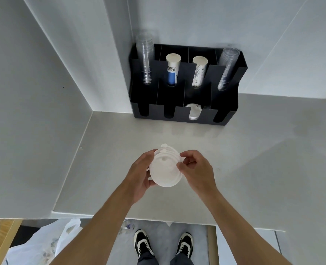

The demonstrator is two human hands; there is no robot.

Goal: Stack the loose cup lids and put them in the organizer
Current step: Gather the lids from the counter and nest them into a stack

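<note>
- Both hands hold a stack of white cup lids (166, 171) above the pale counter (254, 159).
- The left hand (139, 175) cups the stack from the left side and underneath; the right hand (195, 169) pinches its upper right rim with fingertips.
- The lids sit unevenly, their edges fanned out at the top.
- A black organizer (185, 111) stands against the wall at the back of the counter.
- Its rear slots carry two stacks of clear cups (145, 58) at the outer ends and two stacks of paper cups (172, 70) between them.
- One front slot, second from the right, holds white lids (193, 111); the other front slots look dark.
- Below the counter edge, two black-and-white shoes (164, 245) stand on the floor beside a white plastic bag (62, 240).
</note>
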